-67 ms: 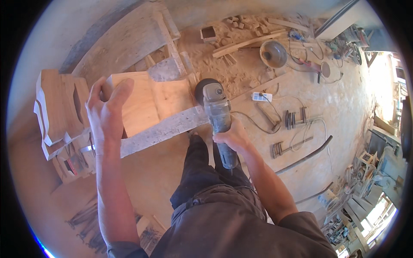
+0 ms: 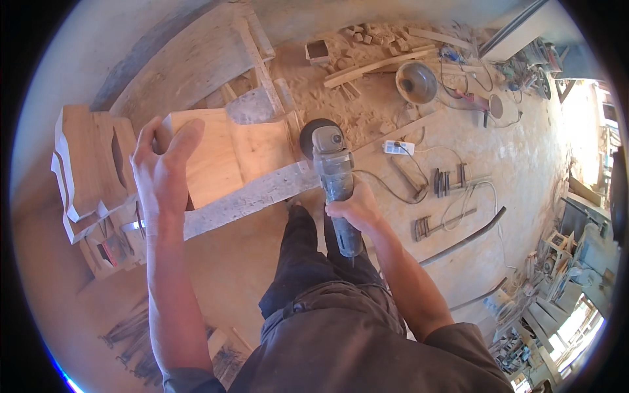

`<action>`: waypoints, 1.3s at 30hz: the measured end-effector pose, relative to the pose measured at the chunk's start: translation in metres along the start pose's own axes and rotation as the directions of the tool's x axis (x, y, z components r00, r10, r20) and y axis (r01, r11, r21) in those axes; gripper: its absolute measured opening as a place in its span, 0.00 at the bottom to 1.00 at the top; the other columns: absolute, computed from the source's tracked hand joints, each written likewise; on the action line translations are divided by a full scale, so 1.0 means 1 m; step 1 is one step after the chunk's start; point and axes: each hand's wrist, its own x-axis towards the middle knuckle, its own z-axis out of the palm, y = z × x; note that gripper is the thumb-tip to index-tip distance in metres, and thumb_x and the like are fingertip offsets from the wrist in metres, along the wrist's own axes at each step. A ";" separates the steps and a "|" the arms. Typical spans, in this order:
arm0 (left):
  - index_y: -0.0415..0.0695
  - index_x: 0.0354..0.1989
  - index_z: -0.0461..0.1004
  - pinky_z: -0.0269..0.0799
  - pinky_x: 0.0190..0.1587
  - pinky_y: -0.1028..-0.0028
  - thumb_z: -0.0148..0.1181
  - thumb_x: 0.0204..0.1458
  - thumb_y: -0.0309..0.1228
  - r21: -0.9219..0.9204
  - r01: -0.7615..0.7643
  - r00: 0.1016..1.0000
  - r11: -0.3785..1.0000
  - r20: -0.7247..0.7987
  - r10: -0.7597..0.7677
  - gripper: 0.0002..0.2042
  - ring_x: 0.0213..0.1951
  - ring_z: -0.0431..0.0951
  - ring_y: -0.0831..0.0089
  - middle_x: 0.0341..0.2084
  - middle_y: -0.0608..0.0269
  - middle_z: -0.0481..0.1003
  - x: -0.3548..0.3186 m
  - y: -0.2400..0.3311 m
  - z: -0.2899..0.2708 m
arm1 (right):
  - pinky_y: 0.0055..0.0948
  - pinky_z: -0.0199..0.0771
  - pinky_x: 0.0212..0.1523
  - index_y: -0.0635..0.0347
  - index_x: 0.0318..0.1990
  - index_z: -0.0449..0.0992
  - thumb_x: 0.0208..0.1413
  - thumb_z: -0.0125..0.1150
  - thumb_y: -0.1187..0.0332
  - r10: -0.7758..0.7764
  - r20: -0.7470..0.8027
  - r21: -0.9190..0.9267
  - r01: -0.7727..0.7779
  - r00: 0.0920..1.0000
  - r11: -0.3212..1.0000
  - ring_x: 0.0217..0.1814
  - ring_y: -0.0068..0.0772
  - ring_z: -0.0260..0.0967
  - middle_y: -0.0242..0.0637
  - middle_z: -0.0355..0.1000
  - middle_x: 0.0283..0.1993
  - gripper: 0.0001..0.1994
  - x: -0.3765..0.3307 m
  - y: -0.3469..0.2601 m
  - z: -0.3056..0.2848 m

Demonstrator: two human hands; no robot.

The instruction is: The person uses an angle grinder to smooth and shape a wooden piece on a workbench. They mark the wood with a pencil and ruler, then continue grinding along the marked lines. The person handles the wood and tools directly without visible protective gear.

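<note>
My left hand (image 2: pixel 162 171) is closed round the left end of a pale, shaped wooden block (image 2: pixel 226 154), thumb on top. The block lies on a dusty grey bench (image 2: pixel 265 192), its right end curved. My right hand (image 2: pixel 359 208) grips the body of a grey angle grinder (image 2: pixel 335 173). At the grinder's far end is a dark round disc (image 2: pixel 306 136), just past the block's right end. Whether the disc touches the wood, I cannot tell. The grinder's lower end points back toward my legs.
Several shaped wooden pieces (image 2: pixel 98 157) are stacked on the left. Sawdust and offcuts cover the floor beyond the bench. On the right lie a metal bowl (image 2: pixel 416 82), a white power strip (image 2: pixel 399 147), clamps (image 2: pixel 451 181), another grinder (image 2: pixel 481 101) and loose cords.
The grinder and my right hand have shifted very slightly to the right, away from the block. My left hand and the block look the same.
</note>
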 end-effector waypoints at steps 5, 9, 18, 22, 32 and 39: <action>0.25 0.62 0.72 0.73 0.52 0.70 0.76 0.47 0.46 -0.021 -0.005 1.000 1.000 -0.011 0.005 0.41 0.45 0.80 0.66 0.45 0.48 0.81 0.000 -0.003 0.001 | 0.34 0.78 0.40 0.65 0.47 0.77 0.39 0.73 0.72 -0.052 0.025 0.053 0.050 0.998 0.997 0.34 0.30 0.76 0.34 0.77 0.34 0.23 -0.004 -0.011 0.005; 0.24 0.62 0.72 0.74 0.52 0.70 0.76 0.46 0.47 0.011 -0.003 1.000 1.000 -0.011 0.003 0.41 0.45 0.80 0.66 0.45 0.48 0.81 0.001 -0.002 0.000 | 0.33 0.77 0.40 0.64 0.48 0.77 0.40 0.73 0.73 -0.031 -0.021 -0.032 0.030 0.999 0.999 0.35 0.29 0.76 0.34 0.77 0.35 0.23 0.005 0.000 0.002; 0.24 0.62 0.72 0.72 0.57 0.69 0.76 0.45 0.48 0.078 -0.030 0.999 0.996 -0.041 0.034 0.43 0.50 0.79 0.62 0.48 0.44 0.80 0.002 -0.005 0.000 | 0.33 0.77 0.41 0.64 0.48 0.77 0.40 0.73 0.73 -0.041 -0.002 0.023 0.041 0.999 0.999 0.35 0.27 0.75 0.34 0.77 0.35 0.23 0.009 -0.010 0.006; 0.23 0.63 0.71 0.71 0.58 0.68 0.76 0.45 0.49 0.059 -0.008 1.000 0.998 -0.024 0.010 0.44 0.52 0.78 0.61 0.50 0.42 0.78 -0.002 0.001 -0.001 | 0.32 0.77 0.41 0.64 0.47 0.77 0.40 0.73 0.73 -0.057 0.002 0.028 0.057 0.998 0.998 0.35 0.27 0.75 0.34 0.77 0.35 0.22 0.012 -0.019 0.003; 0.23 0.64 0.70 0.68 0.63 0.65 0.77 0.43 0.52 0.044 0.030 1.000 0.999 0.001 -0.030 0.48 0.57 0.76 0.56 0.56 0.37 0.74 0.001 -0.003 -0.002 | 0.32 0.76 0.40 0.64 0.45 0.77 0.39 0.72 0.72 -0.076 -0.007 0.040 0.076 0.997 0.996 0.34 0.27 0.75 0.34 0.77 0.33 0.21 0.026 -0.027 0.003; 0.25 0.65 0.70 0.68 0.63 0.64 0.77 0.44 0.50 0.113 0.021 0.999 0.993 -0.035 -0.017 0.46 0.58 0.74 0.55 0.57 0.39 0.72 0.004 -0.006 -0.003 | 0.33 0.77 0.40 0.65 0.46 0.77 0.39 0.72 0.74 -0.094 0.018 -0.015 0.094 0.995 0.995 0.35 0.28 0.75 0.34 0.77 0.34 0.22 0.041 -0.033 0.006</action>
